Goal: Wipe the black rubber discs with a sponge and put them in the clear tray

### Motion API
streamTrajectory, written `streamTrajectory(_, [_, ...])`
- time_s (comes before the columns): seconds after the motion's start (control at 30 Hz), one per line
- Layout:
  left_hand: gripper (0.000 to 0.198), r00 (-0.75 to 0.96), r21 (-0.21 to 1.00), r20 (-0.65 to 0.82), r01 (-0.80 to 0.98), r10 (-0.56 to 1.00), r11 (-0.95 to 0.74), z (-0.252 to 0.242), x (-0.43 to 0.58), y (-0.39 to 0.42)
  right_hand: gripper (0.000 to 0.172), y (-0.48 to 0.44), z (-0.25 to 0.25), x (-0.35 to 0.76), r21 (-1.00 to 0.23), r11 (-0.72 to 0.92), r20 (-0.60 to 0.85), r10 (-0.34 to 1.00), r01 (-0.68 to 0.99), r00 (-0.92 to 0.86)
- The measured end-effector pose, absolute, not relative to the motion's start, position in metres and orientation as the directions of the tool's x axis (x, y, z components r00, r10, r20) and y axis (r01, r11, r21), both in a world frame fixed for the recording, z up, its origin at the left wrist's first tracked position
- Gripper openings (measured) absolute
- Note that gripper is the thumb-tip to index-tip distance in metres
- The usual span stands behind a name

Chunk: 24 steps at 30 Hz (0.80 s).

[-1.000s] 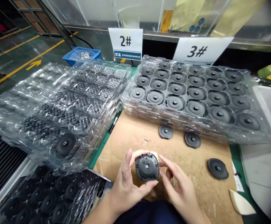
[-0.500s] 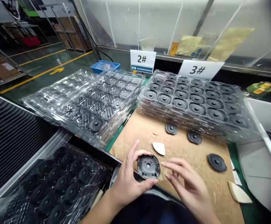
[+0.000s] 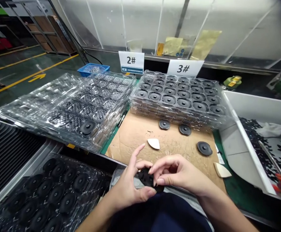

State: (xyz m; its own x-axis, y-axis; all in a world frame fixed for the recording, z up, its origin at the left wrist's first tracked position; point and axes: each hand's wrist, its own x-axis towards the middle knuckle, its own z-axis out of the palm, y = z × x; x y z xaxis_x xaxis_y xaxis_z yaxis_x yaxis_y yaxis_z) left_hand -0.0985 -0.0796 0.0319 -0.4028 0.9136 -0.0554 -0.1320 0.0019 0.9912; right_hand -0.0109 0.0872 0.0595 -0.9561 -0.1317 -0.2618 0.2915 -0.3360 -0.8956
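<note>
My left hand (image 3: 128, 187) grips a round black plastic cover (image 3: 145, 177) by its rim, between thumb and fingers, low in front of my body. The cover is tilted, and its right part is hidden by my right hand (image 3: 174, 170). Thumb and fingertips of that right hand are pinched together at the cover's right side. Whether they hold a small dark piece or just the cover's edge, I cannot tell. Beyond my hands, a white wedge-shaped pad (image 3: 154, 143) lies on the cardboard (image 3: 128, 138). Another black cover (image 3: 204, 148) rests farther right.
Stacked clear trays with black covers (image 3: 179, 111) stand at the back; another tray stack (image 3: 99, 106) is at left. A white bin (image 3: 242, 154) on the right holds small black pieces and a red-handled tool. More covers fill a tray (image 3: 55, 193) at lower left.
My right hand has moved left onto the cover and its fingers have closed. The cover has tilted in my left hand. The view has turned right, showing more of the white bin.
</note>
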Motion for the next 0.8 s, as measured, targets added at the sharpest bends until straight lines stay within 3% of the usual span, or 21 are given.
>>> streamTrajectory(0.2, [0.102,-0.397,0.993,-0.081,-0.116,0.914,0.038,0.03,-0.097,-0.075,0.015,0.089,0.05,-0.001,-0.857,-0.402,-0.314,-0.088,0.322,-0.945])
streamTrajectory(0.4, [0.103,-0.412,0.997,0.005,0.069,0.911,0.025,0.026,-0.101,-0.066,0.016,0.091,0.043,0.013,-0.863,-0.414,-0.359,0.096,0.291,-0.928])
streamTrajectory(0.57, [0.099,-0.422,0.99,-0.009,0.123,0.907,0.068,0.023,-0.102,-0.056,0.007,0.095,0.036,0.031,-0.917,-0.366,-0.267,0.262,0.161,-0.927])
streamTrajectory(0.67, [0.095,-0.423,0.986,-0.032,0.135,0.906,0.097,0.018,-0.102,-0.052,0.011,0.099,0.032,0.044,-0.962,-0.242,-0.212,0.386,0.123,-0.898])
streamTrajectory(0.8, [0.089,-0.485,0.981,-0.142,0.045,0.863,0.186,0.013,-0.1,-0.042,0.023,0.1,0.033,0.059,-0.986,0.089,-0.081,0.47,0.138,-0.879])
